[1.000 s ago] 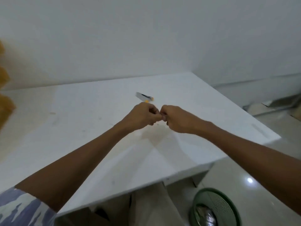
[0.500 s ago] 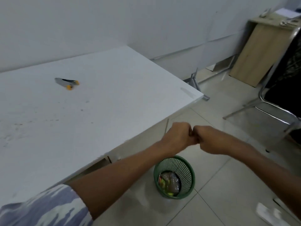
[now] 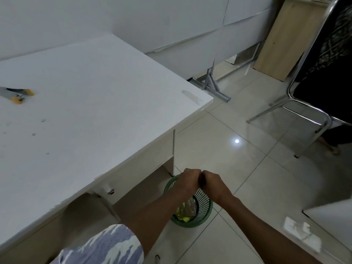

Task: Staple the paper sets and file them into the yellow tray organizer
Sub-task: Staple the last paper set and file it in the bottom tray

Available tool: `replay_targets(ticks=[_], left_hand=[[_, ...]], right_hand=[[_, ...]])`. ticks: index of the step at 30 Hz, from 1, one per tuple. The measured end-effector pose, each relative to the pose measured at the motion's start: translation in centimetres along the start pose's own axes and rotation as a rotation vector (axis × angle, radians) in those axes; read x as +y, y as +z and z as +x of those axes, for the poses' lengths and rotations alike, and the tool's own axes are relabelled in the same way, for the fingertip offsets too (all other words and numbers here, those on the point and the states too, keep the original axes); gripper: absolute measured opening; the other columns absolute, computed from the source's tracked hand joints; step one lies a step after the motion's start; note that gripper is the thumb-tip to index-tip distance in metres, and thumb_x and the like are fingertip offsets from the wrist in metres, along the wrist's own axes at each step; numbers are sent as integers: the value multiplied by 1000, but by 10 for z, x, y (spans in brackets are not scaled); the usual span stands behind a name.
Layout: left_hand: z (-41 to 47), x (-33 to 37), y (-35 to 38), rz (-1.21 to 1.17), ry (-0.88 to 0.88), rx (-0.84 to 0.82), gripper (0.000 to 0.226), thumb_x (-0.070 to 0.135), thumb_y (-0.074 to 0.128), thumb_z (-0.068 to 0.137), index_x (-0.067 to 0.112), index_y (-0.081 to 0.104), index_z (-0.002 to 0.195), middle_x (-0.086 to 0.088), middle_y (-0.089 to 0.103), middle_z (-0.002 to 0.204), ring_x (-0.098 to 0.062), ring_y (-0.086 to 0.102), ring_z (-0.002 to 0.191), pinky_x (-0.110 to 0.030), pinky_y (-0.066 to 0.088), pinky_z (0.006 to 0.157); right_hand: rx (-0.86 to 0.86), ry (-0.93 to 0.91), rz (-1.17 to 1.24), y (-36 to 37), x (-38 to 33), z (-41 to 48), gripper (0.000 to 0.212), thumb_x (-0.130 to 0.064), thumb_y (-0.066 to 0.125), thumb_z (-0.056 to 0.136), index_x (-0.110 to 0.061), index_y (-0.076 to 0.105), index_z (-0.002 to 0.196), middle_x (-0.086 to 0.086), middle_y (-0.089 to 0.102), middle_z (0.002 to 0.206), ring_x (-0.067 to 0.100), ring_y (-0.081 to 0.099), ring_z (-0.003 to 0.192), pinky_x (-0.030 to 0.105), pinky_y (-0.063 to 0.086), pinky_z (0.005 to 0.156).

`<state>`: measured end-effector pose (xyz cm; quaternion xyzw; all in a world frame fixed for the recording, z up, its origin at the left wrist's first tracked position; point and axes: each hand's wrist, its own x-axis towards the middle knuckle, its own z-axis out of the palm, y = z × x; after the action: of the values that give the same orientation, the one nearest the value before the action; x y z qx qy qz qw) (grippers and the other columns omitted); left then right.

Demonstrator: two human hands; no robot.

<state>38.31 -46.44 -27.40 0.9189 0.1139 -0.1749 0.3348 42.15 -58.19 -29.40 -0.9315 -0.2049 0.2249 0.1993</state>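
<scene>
My left hand point(image 3: 187, 181) and my right hand point(image 3: 215, 184) are both closed into fists, knuckles pressed together. They hang off the table's right front side, directly above a green mesh waste basket point(image 3: 204, 206) on the floor. Nothing shows between the fingers; whatever small thing they might pinch is hidden. A grey tool with orange tips, like a stapler point(image 3: 16, 94), lies far left on the white table point(image 3: 95, 111), well away from both hands. No paper sets and no yellow tray organizer are in view.
The basket holds yellow and clear wrappers. A chrome-framed chair point(image 3: 304, 111) stands on the tiled floor to the right, a wooden cabinet point(image 3: 285, 39) behind it. A white crumpled object point(image 3: 301, 233) lies on the floor at the lower right.
Both fists, still touching, have moved from above the table to the right and down, ending over the green basket. The view swung right, so the stapler slid to the left edge.
</scene>
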Motion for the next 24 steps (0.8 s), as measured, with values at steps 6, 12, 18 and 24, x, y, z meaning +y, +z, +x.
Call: replay_targets(ticks=[6,12,18,24], left_hand=[[7,-4,-3,41,-4,9,20,3,49,94,2,65,107,-19,69,109,-34,67,102,-41,53,83],[-2,32,-64,-66,188,173,10,4,46,99,4,55,102,-17,66,102,-32,65,90,-45,53,72],[-28,84,-149,-198,388,330,8,5,42,97,10,48,93,-8,61,82,-25,53,73,-40,44,63],[-55,74,-198,-93,461,299,33,1,66,91,1,54,121,-16,69,104,-23,63,85,-44,58,81]], right_hand=[[21,4,24,-13,-11,-1,13,-17,52,94,-8,61,98,10,68,97,24,64,85,39,56,75],[332,-57,115,-71,-42,-9,11,-17,48,97,-20,58,101,-1,69,90,19,65,79,38,55,69],[689,-187,206,-147,-97,-20,13,-14,48,96,-23,56,99,-9,63,81,12,61,72,37,53,63],[687,-224,157,-174,-142,-33,10,-16,50,97,-22,58,95,-3,65,78,15,61,67,37,52,61]])
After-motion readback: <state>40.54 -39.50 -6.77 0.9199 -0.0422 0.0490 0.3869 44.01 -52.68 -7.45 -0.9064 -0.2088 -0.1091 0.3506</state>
